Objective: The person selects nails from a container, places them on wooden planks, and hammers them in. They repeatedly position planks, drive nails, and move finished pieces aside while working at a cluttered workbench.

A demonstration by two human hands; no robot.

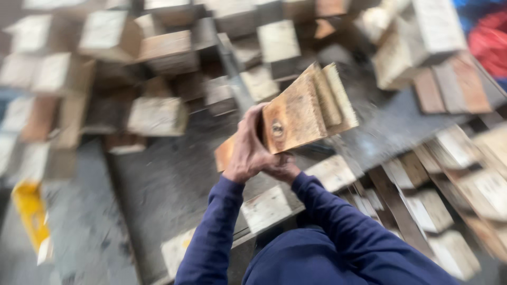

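A stack of flat wooden boards (301, 113) is held tilted in front of me, its brown face with a round knot toward the camera. My left hand (248, 145) wraps over the near edge of the stack. My right hand (282, 168) grips it from underneath and is mostly hidden behind the left hand and the boards. Both arms wear dark blue sleeves. The picture is blurred by motion.
Many pale wooden blocks (158, 116) lie piled on a dark grey metal table (174, 179) at the back and left. More blocks and slats (449, 158) lie at the right. A yellow object (31, 211) is at lower left, red and blue material (488, 37) at upper right.
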